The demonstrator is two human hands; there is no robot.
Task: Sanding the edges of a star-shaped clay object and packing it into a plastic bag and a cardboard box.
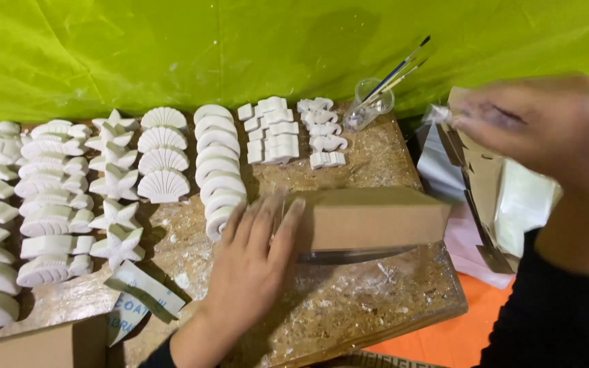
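While left hand lies flat on cardboard box, shell casts behind; blurred right hand perhaps pinching plastic.

Craft workshop: plaster casts, paintbrushes, chipboard bench

Two bare hands show, with no gloves, rings or watch to be seen. The left hand, in the lower middle of the frame, has short, plain nails and its wrist is uncovered; only a sliver of dark sleeve appears at the bottom edge. The right hand, at the upper right, is blurred, with a darker smudge across the knuckles. Below it, at the lower right, the forearm wears a black long sleeve of soft, matte fabric.
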